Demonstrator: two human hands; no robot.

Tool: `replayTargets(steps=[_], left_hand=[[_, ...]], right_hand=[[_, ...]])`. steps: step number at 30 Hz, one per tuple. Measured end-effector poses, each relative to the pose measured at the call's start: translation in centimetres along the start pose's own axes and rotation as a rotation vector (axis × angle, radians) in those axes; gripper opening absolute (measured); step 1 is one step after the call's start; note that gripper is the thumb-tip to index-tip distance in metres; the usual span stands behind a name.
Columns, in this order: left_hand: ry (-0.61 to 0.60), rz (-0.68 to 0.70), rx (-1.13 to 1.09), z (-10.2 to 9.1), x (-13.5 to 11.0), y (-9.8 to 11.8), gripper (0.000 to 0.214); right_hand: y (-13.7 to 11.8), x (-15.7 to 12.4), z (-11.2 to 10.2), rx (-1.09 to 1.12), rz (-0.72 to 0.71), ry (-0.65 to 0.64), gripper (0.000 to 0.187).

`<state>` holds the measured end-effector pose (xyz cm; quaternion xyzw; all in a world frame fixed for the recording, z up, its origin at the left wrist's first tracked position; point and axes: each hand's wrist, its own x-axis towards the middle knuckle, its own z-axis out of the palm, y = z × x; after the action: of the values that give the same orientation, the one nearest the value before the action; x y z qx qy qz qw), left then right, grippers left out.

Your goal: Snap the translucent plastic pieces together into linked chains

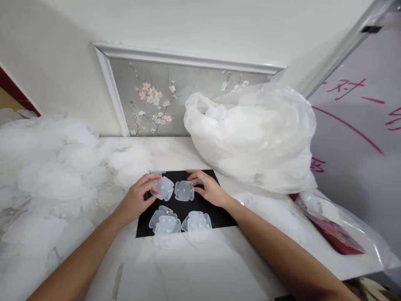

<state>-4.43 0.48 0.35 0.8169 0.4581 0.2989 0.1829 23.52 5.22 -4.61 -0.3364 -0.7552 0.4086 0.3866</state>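
Note:
My left hand point(142, 196) has its fingers closed on the edge of a translucent plastic piece point(165, 188) with notched sides and small round marks. It is held tilted above the left part of a black mat point(206, 209). Beside it, a second similar plastic piece point(184, 191) has my right hand point(208, 188) at its right edge, thumb and fingertips curled against it. Nearer to me, several more such pieces lie overlapped in two groups, a left group point(167, 223) and a right group point(198, 224), along the mat's front edge.
Heaps of translucent pieces point(53, 167) cover the table's left side. A large, full plastic bag point(257, 138) stands at the back right. Farther right lies a red item point(338, 238) under clear plastic. A whiteboard point(354, 125) with red writing stands at the right, a framed floral panel point(150, 96) behind.

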Motion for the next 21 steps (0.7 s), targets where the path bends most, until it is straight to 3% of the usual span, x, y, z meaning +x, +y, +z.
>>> replayTargets(steps=[4, 13, 21], left_hand=[[-0.181, -0.014, 0.058, 0.36, 0.00, -0.60, 0.020], [-0.136, -0.175, -0.184, 0.28, -0.13, -0.85, 0.060], [-0.153, -0.186, -0.288, 0.30, -0.08, -0.90, 0.063]], right_hand=[[-0.11, -0.13, -0.22, -0.028, -0.008, -0.003, 0.021], [-0.21, -0.38, -0.28, -0.054, -0.023, -0.005, 0.025], [-0.56, -0.35, -0.29, -0.075, -0.053, -0.031, 0.020]])
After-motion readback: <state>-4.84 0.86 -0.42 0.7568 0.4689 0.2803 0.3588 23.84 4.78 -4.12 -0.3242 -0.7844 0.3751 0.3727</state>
